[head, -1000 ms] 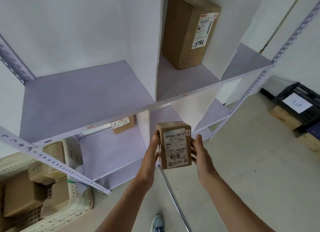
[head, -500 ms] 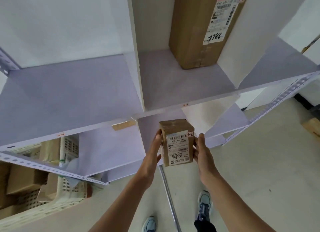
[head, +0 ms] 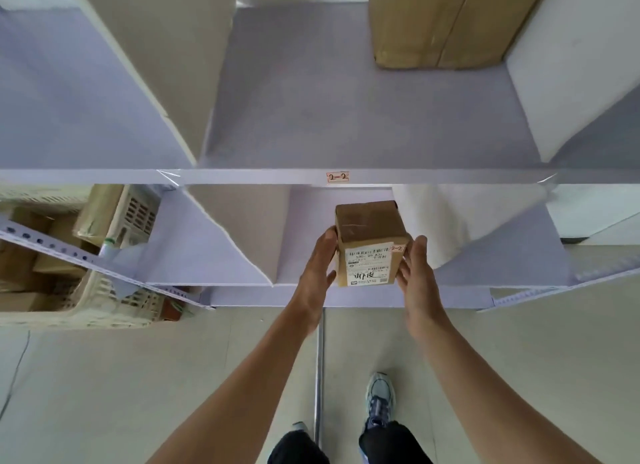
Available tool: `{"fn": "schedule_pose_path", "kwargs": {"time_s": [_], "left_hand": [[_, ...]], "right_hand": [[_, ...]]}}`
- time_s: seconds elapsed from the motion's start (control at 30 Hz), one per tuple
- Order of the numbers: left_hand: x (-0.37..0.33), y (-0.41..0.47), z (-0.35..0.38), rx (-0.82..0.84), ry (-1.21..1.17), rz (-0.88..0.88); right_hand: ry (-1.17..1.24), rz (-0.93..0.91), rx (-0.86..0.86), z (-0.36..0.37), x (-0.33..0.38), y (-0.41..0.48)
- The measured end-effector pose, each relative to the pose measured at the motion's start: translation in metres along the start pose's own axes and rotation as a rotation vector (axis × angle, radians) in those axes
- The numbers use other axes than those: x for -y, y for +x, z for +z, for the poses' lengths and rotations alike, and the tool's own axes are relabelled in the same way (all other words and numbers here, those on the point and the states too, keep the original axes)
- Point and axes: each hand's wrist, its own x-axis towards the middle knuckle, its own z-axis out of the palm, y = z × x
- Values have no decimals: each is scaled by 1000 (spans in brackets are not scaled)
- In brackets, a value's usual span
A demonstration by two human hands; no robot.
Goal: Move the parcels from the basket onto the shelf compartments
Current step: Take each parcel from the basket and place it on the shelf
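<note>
Bare forearms (head: pixel 242 387); black trousers (head: pixel 393 444) at both legs; pale blue-grey lace-up trainer (head: pixel 380 398) with dark laces on right foot.

Looks forward and steeply down from head height, square onto the shelf (head: pixel 450 177) at close range; catches the parcel (head: pixel 370 245) between left hand (head: pixel 317 266) and right hand (head: pixel 417 273) mid-frame, floor (head: pixel 138 377) and a shoe (head: pixel 380 398) directly below.
</note>
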Motion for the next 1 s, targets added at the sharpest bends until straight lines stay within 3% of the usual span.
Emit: {"fn": "schedule_pose_path", "kwargs": {"time_s": [0.23, 0.63, 1.0], "left_hand": [[43, 51, 4, -47, -57, 46], [138, 122, 0, 32, -16, 116], [160, 174, -4, 91, -18, 200]], "right_hand": [[51, -50, 60, -5, -36, 41], [150, -81, 2, -5, -133, 109], [173, -202, -50, 9, -149, 151]]}}
